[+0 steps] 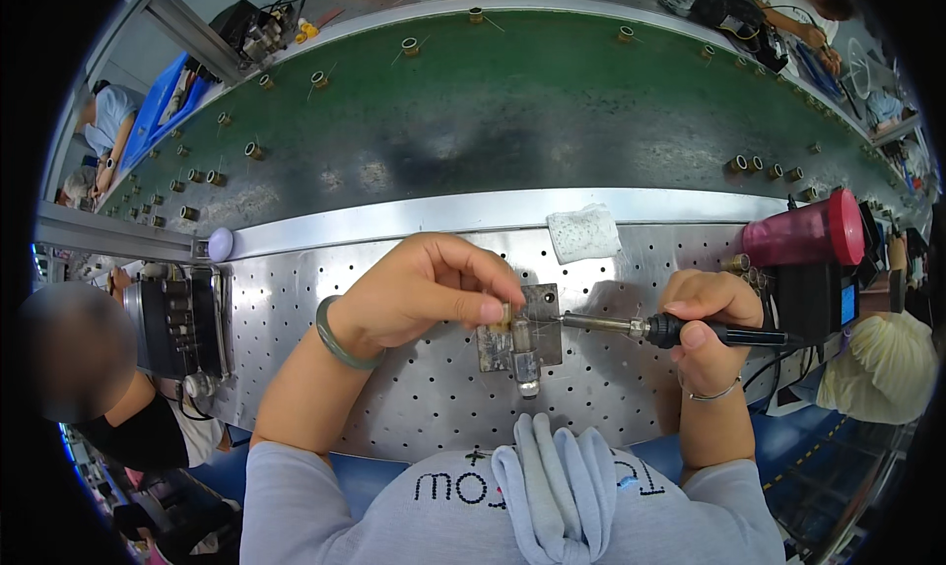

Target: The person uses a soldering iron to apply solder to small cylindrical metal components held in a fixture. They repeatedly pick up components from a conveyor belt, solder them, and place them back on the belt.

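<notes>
My right hand (717, 297) is wrapped round the black handle of a soldering iron (613, 324), its metal barrel pointing left. The tip of the iron reaches the metal fixture (549, 345), a dark plate with an upright-looking cylinder (525, 361) on it. At the fixture's left side, my left hand (429, 281) pinches a small brass-coloured coil (506, 319) between thumb and forefinger. Thin wires stick out near the coil and the tip; whether the tip touches them I cannot tell. Fingers cover part of the coil.
A perforated metal bench (424, 398) lies under my hands. Behind it runs a green conveyor belt (443, 102) carrying several small coils (253, 150). A white pad (583, 234) rests by the bench's back edge. A pink cup (803, 230) stands right. Other people sit at both sides.
</notes>
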Available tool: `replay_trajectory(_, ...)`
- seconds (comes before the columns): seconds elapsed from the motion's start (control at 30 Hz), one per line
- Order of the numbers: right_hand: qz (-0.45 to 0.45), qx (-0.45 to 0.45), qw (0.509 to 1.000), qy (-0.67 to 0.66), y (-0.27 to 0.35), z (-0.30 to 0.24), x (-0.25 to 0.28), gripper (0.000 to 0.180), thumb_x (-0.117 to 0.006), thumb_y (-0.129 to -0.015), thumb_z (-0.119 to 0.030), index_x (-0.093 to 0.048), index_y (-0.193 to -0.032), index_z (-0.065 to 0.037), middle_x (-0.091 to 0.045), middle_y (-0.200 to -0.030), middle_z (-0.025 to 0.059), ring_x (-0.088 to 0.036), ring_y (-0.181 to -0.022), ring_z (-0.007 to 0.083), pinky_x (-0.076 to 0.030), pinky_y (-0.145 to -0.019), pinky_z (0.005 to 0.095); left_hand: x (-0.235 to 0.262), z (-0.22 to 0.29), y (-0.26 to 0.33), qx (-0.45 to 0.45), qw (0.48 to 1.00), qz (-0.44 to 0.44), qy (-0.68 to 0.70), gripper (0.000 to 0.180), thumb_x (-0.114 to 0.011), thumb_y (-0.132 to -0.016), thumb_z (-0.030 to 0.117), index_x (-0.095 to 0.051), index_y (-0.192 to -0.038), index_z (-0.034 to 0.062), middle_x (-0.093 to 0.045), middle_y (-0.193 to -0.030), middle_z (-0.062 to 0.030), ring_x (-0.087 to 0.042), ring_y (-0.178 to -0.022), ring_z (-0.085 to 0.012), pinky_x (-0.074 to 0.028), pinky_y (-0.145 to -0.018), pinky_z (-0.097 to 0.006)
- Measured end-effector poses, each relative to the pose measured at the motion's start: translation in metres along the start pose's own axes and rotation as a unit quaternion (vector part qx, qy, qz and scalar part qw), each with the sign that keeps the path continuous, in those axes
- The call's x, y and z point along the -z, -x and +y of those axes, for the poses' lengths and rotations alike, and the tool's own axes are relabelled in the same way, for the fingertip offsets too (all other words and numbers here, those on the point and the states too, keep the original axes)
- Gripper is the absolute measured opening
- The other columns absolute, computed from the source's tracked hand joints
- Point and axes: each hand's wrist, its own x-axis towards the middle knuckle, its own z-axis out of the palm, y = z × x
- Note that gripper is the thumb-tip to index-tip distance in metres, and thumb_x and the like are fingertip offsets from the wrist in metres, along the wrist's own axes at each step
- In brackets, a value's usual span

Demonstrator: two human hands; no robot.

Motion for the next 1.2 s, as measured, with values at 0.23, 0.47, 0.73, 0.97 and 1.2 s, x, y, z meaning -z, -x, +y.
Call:
replay_trajectory(0.23,0.02,-0.013,0.999,-0.026,0.001,-0.001,-0.001,0.014,-0.071,-0.075,-0.004,-0.061,-0.083,0.001,-0.058,-0.064,0.0068,-0.051,-0.055,0.013,-0.038,-0.053,0.0235,-0.009,-0.005,-0.007,-0.047,0.991,0.055,0.109,0.025,-0.07,-0.079,0.004,-0.064,-0.102,-0.0016,-0.066,-0.1,-0.0136,-0.064,-0.088,-0.0182,-0.051,-0.081,-0.029)
replay_trajectory(0.47,0.0,-0.006,1.0,-0.025,0.002,0.0,0.001,0.016,-0.074,-0.072,-0.005,-0.062,-0.082,0.002,-0.061,-0.068,0.0083,-0.054,-0.058,0.0161,-0.041,-0.055,0.0257,-0.016,-0.009,-0.006,0.011,0.998,-0.021,0.064,0.033,-0.072,-0.075,0.0,-0.063,-0.107,-0.0046,-0.067,-0.099,-0.0141,-0.064,-0.091,-0.0191,-0.052,-0.081,-0.029)
replay_trajectory(0.73,-0.072,0.011,0.997,0.01,0.0,0.006,0.004,0.018,-0.075,-0.068,-0.002,-0.064,-0.082,0.002,-0.063,-0.069,0.0092,-0.056,-0.057,0.0176,-0.042,-0.054,0.0277,-0.017,-0.008,-0.003,0.033,0.999,-0.002,0.028,0.025,-0.073,-0.075,0.002,-0.068,-0.099,-0.0051,-0.065,-0.093,-0.0127,-0.059,-0.083,-0.0165,-0.048,-0.075,-0.027)
replay_trajectory(0.97,-0.08,0.03,0.996,0.034,-0.002,0.008,0.011,0.019,-0.074,-0.068,-0.001,-0.064,-0.084,0.002,-0.061,-0.067,0.0085,-0.056,-0.055,0.0175,-0.041,-0.053,0.0277,-0.019,-0.007,-0.002,0.036,0.999,0.007,0.016,0.028,-0.073,-0.076,0.006,-0.068,-0.101,-0.006,-0.064,-0.087,-0.0098,-0.058,-0.079,-0.0146,-0.046,-0.072,-0.025)
replay_trajectory(1.2,-0.087,0.029,0.996,-0.004,-0.004,0.007,0.009,0.021,-0.075,-0.067,0.0,-0.064,-0.085,0.003,-0.06,-0.063,0.0074,-0.054,-0.052,0.017,-0.04,-0.052,0.0273,-0.021,-0.006,-0.002,0.04,0.999,0.009,0.02,0.031,-0.073,-0.076,0.007,-0.067,-0.102,-0.0067,-0.063,-0.086,-0.0094,-0.057,-0.077,-0.0139,-0.045,-0.069,-0.024)
